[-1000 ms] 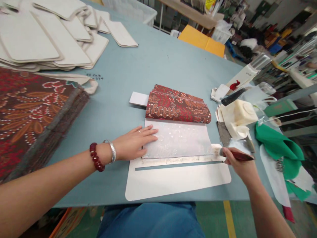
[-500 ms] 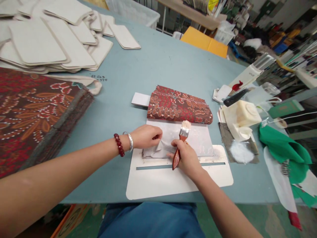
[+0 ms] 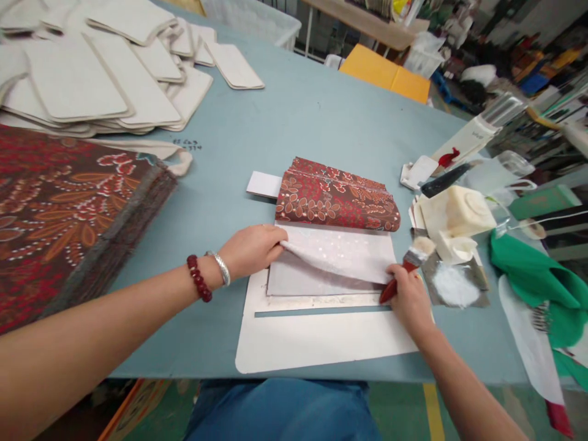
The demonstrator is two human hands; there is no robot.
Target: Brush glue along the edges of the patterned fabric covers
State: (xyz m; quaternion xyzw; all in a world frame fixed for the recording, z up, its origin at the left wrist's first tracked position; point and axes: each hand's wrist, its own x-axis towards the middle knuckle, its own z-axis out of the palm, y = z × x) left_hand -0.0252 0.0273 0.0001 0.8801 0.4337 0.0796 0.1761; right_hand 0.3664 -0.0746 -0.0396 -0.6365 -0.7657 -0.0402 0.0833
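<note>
A patterned red-brown fabric (image 3: 337, 199) lies folded back, and its pale underside sheet (image 3: 337, 251) faces me with wet-looking white spots. My left hand (image 3: 257, 248) is closed on the left corner of that sheet's top layer, lifting its front edge off the layer below. My right hand (image 3: 408, 297) grips a paintbrush (image 3: 416, 256) with a red-brown handle, bristles pointing away to the right. Its fingertips meet the sheet's right corner; whether they pinch it is unclear. Beneath lies a white slotted board (image 3: 316, 343).
Many cream panels (image 3: 78, 79) are piled at the back left, above a stack of patterned fabric (image 3: 82, 214). On the right are a white powdery or pasty heap (image 3: 454, 285), a cut plastic jug (image 3: 457, 211) and green cloth (image 3: 560, 294). A white strip (image 3: 264, 184) pokes out beside the folded fabric.
My right hand has moved right with the paintbrush, to the sheet's right corner. My left hand has shifted slightly left and up, and the sheet's front edge is now raised between both hands.
</note>
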